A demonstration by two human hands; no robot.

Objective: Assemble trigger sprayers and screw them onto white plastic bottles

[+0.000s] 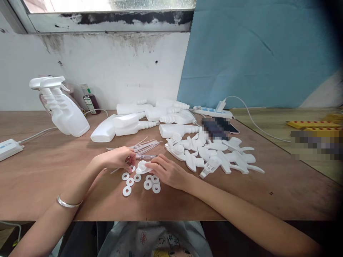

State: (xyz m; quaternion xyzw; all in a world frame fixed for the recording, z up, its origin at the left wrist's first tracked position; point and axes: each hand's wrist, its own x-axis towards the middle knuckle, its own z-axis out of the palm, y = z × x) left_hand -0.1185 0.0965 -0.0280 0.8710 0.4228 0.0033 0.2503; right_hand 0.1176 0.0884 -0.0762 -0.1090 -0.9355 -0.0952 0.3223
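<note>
My right hand [168, 171] holds a white trigger spray head [142, 166] low over the table, its round end turned up toward me. Just left of it, my left hand [122, 159] has its fingertips closed at the edge of a white ring washer [133, 169]. Several more flat washers [127, 191] lie in front of both hands, some overlapping. Behind the hands are a bundle of thin white tubes [144, 147] and a clear, pen-like rod [146, 156].
More spray heads [211, 153] are heaped to the right. White bottles [128, 125] lie at the back; two spray bottles [66, 110] stand at left near a dark bottle [90, 100]. A power strip [214, 112], a phone [227, 125] and cables sit at the back right.
</note>
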